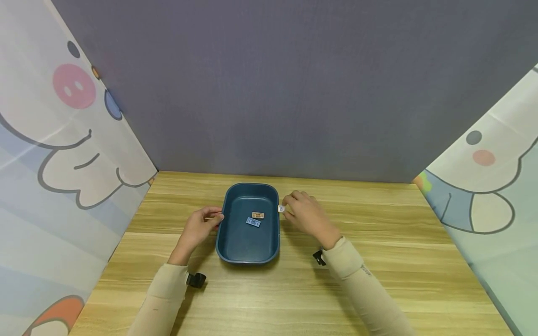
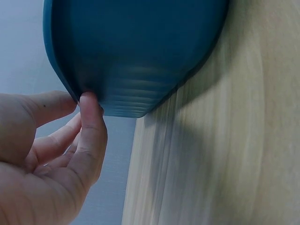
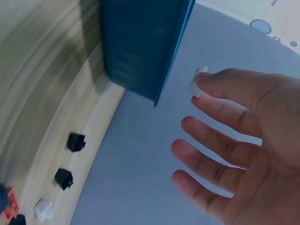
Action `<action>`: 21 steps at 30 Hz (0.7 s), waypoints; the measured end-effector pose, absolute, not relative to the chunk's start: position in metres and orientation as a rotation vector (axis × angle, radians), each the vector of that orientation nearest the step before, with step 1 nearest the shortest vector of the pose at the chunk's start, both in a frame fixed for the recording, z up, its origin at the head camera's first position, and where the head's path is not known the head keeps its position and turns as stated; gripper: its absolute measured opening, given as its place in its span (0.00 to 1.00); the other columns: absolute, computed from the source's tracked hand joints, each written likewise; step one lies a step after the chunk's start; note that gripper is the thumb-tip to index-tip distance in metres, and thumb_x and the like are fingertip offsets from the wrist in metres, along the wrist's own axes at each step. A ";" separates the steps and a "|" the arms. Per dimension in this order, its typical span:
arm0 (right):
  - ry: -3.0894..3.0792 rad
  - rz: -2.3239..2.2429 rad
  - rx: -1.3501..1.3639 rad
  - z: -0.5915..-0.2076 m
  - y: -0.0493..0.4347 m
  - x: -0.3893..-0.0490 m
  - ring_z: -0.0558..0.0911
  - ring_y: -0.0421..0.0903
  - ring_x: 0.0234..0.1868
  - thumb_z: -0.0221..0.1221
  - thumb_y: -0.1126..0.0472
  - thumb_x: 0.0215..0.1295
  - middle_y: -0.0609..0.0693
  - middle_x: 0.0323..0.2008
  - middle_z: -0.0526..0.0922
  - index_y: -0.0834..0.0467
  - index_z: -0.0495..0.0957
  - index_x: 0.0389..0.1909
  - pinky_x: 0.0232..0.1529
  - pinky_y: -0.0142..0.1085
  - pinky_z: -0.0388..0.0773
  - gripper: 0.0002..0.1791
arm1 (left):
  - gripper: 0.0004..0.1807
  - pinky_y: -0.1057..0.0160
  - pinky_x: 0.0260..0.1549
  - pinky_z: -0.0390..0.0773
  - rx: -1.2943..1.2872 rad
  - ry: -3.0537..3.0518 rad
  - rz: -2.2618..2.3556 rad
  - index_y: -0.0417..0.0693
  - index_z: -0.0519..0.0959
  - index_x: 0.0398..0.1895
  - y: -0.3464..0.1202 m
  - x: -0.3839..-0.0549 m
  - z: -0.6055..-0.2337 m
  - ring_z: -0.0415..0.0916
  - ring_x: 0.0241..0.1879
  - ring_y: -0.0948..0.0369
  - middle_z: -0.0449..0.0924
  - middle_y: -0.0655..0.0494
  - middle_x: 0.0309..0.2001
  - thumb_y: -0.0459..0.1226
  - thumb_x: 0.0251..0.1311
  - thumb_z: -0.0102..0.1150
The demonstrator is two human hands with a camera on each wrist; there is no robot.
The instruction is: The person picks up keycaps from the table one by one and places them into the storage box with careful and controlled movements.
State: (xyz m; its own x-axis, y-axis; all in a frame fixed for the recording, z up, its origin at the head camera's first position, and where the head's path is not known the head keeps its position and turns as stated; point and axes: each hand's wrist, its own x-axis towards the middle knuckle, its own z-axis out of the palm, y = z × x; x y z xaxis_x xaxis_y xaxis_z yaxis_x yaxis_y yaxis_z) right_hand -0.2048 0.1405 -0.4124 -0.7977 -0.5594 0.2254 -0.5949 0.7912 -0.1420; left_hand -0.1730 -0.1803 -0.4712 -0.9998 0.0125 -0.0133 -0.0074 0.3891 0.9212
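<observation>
A dark blue rectangular tray point(image 1: 248, 255) with rounded corners stands on the wooden table. Inside lie two small printed pieces like miniature banknotes, one orange point(image 1: 258, 215) and one light blue point(image 1: 253, 222), close together. At the tray's left side, my left hand point(image 1: 201, 226) pinches the rim between thumb and forefinger; the left wrist view shows this grip on the tray wall point(image 2: 140, 70). My right hand point(image 1: 307, 214) holds a small white printed piece point(image 1: 281, 209) between thumb and forefinger, by the right rim. Its other fingers are spread apart in the right wrist view, where the white piece point(image 3: 198, 81) appears edge-on.
The wooden tabletop point(image 1: 260, 298) ends at a grey panel point(image 1: 277, 93) behind. Cartoon-printed sheets point(image 1: 71, 186) stand on both sides. In the right wrist view, small black blocks point(image 3: 76, 142), a white piece point(image 3: 43, 209) and a red piece point(image 3: 10, 206) lie on the table.
</observation>
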 end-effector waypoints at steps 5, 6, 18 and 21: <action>-2.803 0.310 0.938 -0.413 0.131 -0.205 0.78 0.53 0.45 0.65 0.58 0.67 0.52 0.44 0.80 0.57 0.83 0.45 0.45 0.49 0.79 0.09 | 0.17 0.61 0.36 0.85 0.007 2.607 1.727 0.32 0.78 0.57 -0.181 -0.173 -0.472 0.83 0.41 0.48 0.82 0.38 0.47 0.34 0.69 0.61; -2.806 0.311 0.941 -0.413 0.129 -0.205 0.78 0.52 0.45 0.65 0.57 0.68 0.52 0.44 0.80 0.56 0.83 0.45 0.45 0.48 0.79 0.09 | 0.17 0.61 0.36 0.85 0.004 2.607 1.726 0.32 0.78 0.57 -0.181 -0.173 -0.473 0.83 0.41 0.48 0.82 0.39 0.47 0.34 0.69 0.61; -2.835 0.325 0.970 -0.411 0.120 -0.202 0.77 0.49 0.43 0.64 0.55 0.69 0.51 0.46 0.80 0.55 0.83 0.47 0.41 0.44 0.77 0.11 | 0.17 0.61 0.35 0.85 -0.011 2.615 1.709 0.33 0.78 0.57 -0.180 -0.173 -0.471 0.83 0.40 0.49 0.82 0.39 0.47 0.34 0.70 0.60; -2.836 0.331 0.977 -0.411 0.120 -0.201 0.77 0.49 0.42 0.64 0.55 0.69 0.51 0.46 0.80 0.56 0.83 0.49 0.40 0.43 0.77 0.12 | 0.17 0.61 0.35 0.85 -0.012 2.616 1.708 0.33 0.78 0.57 -0.180 -0.173 -0.471 0.83 0.40 0.49 0.82 0.39 0.47 0.34 0.70 0.60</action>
